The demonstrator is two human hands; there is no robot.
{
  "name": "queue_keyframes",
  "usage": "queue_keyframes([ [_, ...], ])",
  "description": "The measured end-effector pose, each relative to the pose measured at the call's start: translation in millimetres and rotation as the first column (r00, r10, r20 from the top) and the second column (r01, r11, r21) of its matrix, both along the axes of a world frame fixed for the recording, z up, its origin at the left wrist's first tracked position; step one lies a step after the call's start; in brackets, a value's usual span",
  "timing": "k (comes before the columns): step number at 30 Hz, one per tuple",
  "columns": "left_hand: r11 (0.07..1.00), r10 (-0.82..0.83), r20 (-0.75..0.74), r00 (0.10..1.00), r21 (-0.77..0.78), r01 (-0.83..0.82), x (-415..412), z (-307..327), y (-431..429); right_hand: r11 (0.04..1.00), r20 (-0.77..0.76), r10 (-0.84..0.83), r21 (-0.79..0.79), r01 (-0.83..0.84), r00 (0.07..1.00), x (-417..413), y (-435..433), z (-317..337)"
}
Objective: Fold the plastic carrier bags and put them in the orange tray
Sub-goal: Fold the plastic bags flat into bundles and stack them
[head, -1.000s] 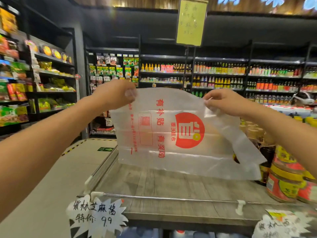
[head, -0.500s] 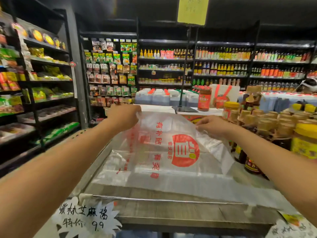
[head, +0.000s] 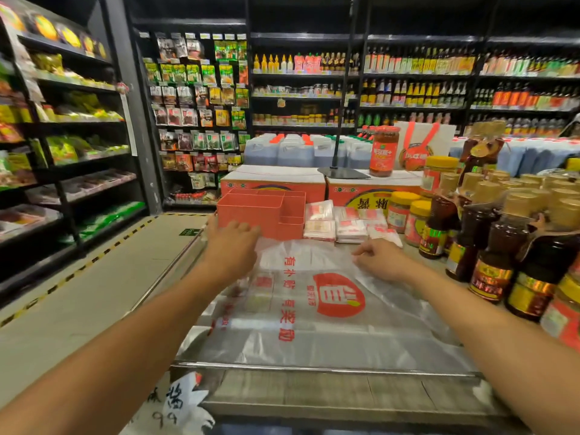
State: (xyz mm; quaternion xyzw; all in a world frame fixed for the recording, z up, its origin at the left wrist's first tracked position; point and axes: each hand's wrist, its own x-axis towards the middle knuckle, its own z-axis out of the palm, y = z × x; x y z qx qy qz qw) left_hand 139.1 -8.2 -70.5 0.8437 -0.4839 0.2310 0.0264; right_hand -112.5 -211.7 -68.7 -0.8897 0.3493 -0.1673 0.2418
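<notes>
— Head view. Position of plastic carrier bag (head: 314, 309)?
— Spread flat on display table (head: 314, 394), red print up, just in front of orange tray (head: 248, 213).
— Inside the tray?
— Compartment floors hidden at this angle. Stack of folded bags (head: 350, 229) just to its right, on the table.
— Hands?
— Far-left corner under left hand (head: 233, 243), fingers bent, grip hidden. Far edge pinched by right hand (head: 379, 259), fingers curled.

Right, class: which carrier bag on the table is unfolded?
The big bag with the round red logo, spread flat; the others are small folded packets beside the orange tray.
</notes>
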Motion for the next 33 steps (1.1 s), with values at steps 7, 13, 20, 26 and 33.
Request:
queue_keyframes([
  [7, 0.980, -0.158, -0.137, 0.978, 0.097, 0.172, -5.5, -12.1, -8.0, 1.000, -0.028, 0.029, -0.008, -0.029, 0.999, -1.6, -0.5, 3.6],
  [13, 0.953, -0.146, -0.396, 0.906, 0.189, 0.237, -15.9, -23.8, -16.2, 0.998, -0.127, 0.022, -0.056, -0.030, 0.992, -11.5, 7.7, 19.0],
  [20, 0.942, -0.109, -0.383, 0.917, 0.254, 0.218, -18.8, -31.4, -18.5, 0.934, -0.287, -0.160, -0.353, 0.051, 0.945, -17.0, -8.1, 18.4],
  [26, 0.943, -0.108, -0.375, 0.921, 0.256, 0.214, -19.3, -35.8, -19.0, 0.753, -0.232, -0.408, -0.633, 0.182, 0.883, -16.6, -18.6, 9.2],
  [33, 0.948, -0.075, -0.378, 0.923, 0.261, 0.184, -23.3, -34.9, -18.2, 0.622, -0.296, -0.512, -0.775, 0.110, 0.806, -12.1, -21.0, -1.1],
])
